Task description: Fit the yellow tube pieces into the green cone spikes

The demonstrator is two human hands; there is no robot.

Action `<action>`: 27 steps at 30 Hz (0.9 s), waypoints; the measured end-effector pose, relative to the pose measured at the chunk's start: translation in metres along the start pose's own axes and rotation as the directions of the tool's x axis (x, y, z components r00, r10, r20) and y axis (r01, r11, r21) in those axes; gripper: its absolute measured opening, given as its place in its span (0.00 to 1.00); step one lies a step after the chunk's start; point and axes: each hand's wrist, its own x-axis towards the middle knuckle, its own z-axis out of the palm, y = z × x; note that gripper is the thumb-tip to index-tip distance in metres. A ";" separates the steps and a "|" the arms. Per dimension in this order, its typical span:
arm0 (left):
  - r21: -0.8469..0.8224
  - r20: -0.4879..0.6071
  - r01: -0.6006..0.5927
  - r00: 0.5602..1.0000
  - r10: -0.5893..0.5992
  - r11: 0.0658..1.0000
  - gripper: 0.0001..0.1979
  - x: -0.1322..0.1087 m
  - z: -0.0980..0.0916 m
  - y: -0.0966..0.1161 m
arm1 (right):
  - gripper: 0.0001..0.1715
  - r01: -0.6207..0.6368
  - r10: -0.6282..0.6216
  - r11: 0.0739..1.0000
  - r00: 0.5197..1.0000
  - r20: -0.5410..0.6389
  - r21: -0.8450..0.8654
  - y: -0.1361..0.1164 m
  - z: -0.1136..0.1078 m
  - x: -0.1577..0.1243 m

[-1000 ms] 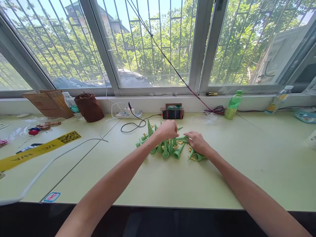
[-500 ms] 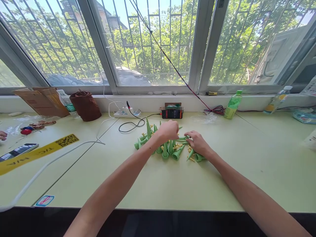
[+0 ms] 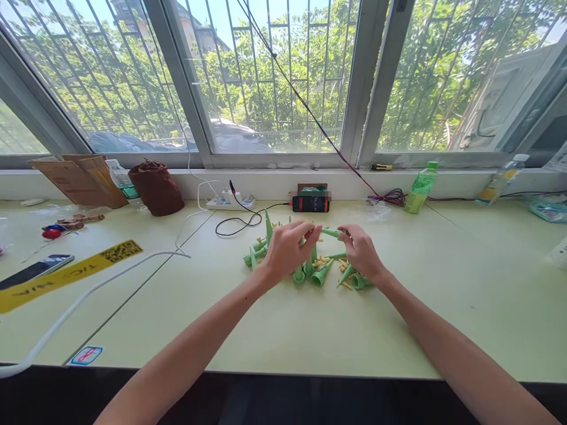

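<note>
Several green plastic cones (image 3: 319,276) stand and lie in a cluster on the table, with small yellow pieces (image 3: 322,261) scattered among them. Above the cluster my left hand (image 3: 287,245) is closed in a pinch; whatever sits between its fingertips is too small to make out. My right hand (image 3: 363,254) pinches the wide end of a slim green cone (image 3: 330,232), whose tip points left towards my left fingers. Under my right wrist lies another cone (image 3: 361,281) on its side. My left hand hides part of the cluster.
Behind the cones a phone (image 3: 311,204) with a lit display leans near a power strip (image 3: 231,202) and black cable. A green bottle (image 3: 420,188) stands at the back right. On the left are a brown pouch (image 3: 156,189), a cardboard box (image 3: 80,182) and a phone (image 3: 38,270).
My right hand has lifted the green cone slightly off the pile. My left hand has turned and come lower, its fingertips still near the cone's tip. The view shifts slightly.
</note>
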 end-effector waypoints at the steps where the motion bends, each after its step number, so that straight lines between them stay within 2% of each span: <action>1: 0.000 -0.024 -0.049 0.999 0.049 0.999 0.18 -0.010 0.000 -0.003 | 0.14 0.010 -0.010 1.000 0.999 -0.033 0.020 -0.004 -0.002 0.000; 4: -0.027 -0.009 -0.183 0.983 0.183 0.983 0.13 -0.038 0.001 -0.010 | 0.15 0.041 -0.033 0.998 0.990 -0.140 0.055 -0.020 -0.007 -0.003; 6: -0.075 0.040 -0.181 0.982 0.184 0.981 0.11 -0.053 0.002 -0.011 | 0.15 0.053 -0.039 0.995 0.984 -0.174 0.082 -0.032 -0.008 -0.008; 8: -0.144 0.057 -0.110 0.991 0.119 0.983 0.10 -0.063 0.003 -0.009 | 0.15 0.077 -0.055 0.991 0.980 -0.191 0.108 -0.044 -0.007 -0.014; 10: -0.225 0.053 0.059 0.997 -0.048 0.973 0.11 -0.068 0.005 -0.005 | 0.15 0.132 -0.103 0.981 0.975 -0.195 0.142 -0.055 -0.003 -0.022; 13: -0.383 0.050 0.238 0.970 -0.238 0.893 0.14 -0.071 0.008 -0.004 | 0.12 0.230 -0.208 0.960 0.967 -0.147 0.159 -0.067 0.006 -0.030; 17: -0.522 0.063 0.340 0.930 -0.362 0.782 0.14 -0.072 0.011 -0.007 | 0.10 0.290 -0.276 0.940 0.956 -0.096 0.182 -0.072 0.015 -0.034; 21: -0.520 0.129 0.396 0.912 -0.389 0.757 0.12 -0.070 0.010 -0.004 | 0.10 0.308 -0.303 0.932 0.951 -0.057 0.190 -0.069 0.018 -0.035; 27: -0.463 0.053 0.335 0.935 -0.351 0.821 0.13 -0.067 0.010 0.001 | 0.11 0.310 -0.307 0.932 0.951 -0.047 0.188 -0.064 0.010 -0.029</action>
